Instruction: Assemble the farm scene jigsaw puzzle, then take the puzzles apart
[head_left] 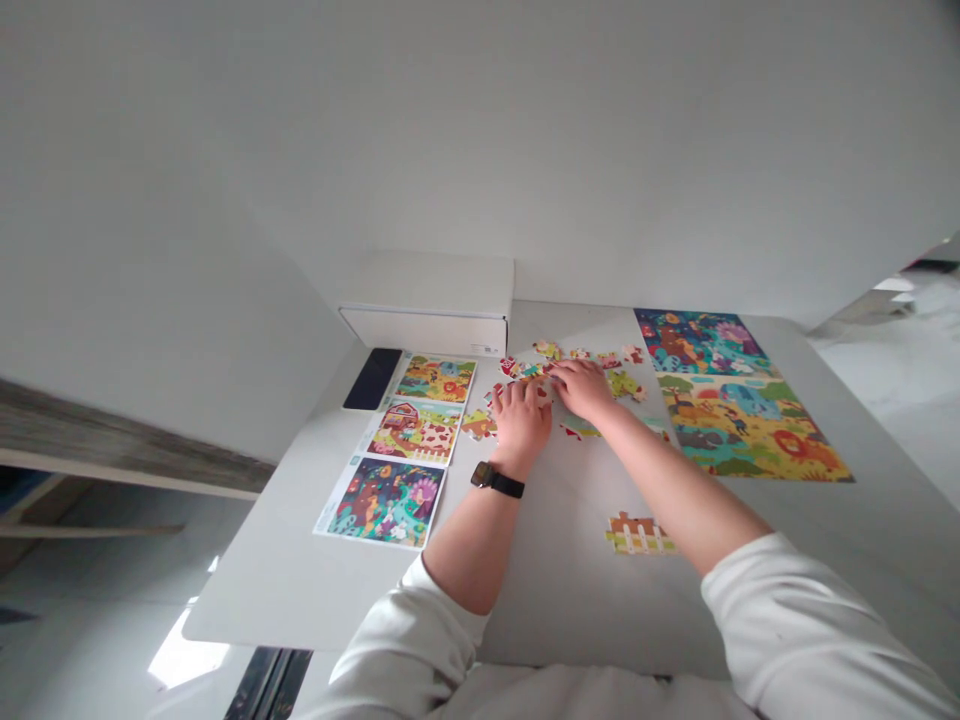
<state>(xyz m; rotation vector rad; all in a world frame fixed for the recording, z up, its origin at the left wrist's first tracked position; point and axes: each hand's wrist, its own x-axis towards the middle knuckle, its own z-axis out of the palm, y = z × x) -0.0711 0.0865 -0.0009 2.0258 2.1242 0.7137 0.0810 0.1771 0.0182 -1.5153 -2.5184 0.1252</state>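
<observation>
Loose jigsaw pieces (625,384) lie in a scattered group at the middle of the table, mostly beyond and between my hands. My left hand (523,421), with a black watch (497,479) on its wrist, rests over the near side of the group, fingers apart and tips among the pieces. My right hand (583,388) reaches in just beyond it, fingers stretched out towards the left and touching pieces. No piece is visibly gripped in either hand. A small joined section with a white fence (637,535) lies nearer to me, partly covered by my right forearm.
A picture sheet with three scenes (417,432) lies at the left, beside a dark phone (373,379). Behind stands a white box (427,330) against the wall. Two assembled puzzles, a dark forest (705,343) and a savanna (750,427), lie at the right.
</observation>
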